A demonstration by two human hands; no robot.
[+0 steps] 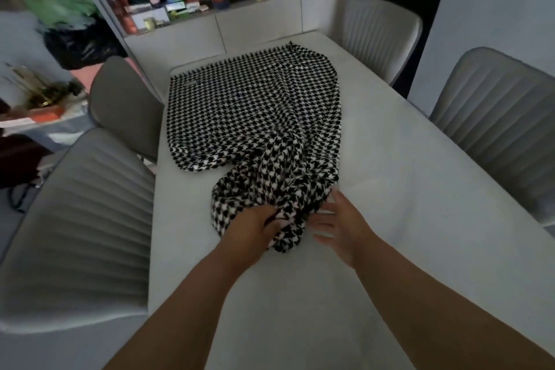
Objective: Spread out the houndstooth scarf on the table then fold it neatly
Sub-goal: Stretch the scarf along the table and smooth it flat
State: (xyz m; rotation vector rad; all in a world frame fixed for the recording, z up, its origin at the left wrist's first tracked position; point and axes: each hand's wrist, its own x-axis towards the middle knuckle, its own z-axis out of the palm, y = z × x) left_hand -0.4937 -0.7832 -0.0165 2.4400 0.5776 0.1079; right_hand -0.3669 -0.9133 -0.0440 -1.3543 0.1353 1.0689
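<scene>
The black-and-white houndstooth scarf [255, 111] lies on the pale table [405, 189]. Its far part lies mostly flat, with a fringed edge toward the table's far end. Its near part is bunched into a crumpled heap. My left hand [255, 228] grips that heap from the left, fingers buried in the cloth. Just right of the heap, my right hand [339, 225] has its fingers spread, and their tips touch the cloth's edge without holding it.
Four grey padded chairs stand around the table, two on the left [75, 219] and two on the right [504, 129]. Behind the table's far end, a low cabinet [258, 18] carries bottles and jars. Bags and clutter fill the far left.
</scene>
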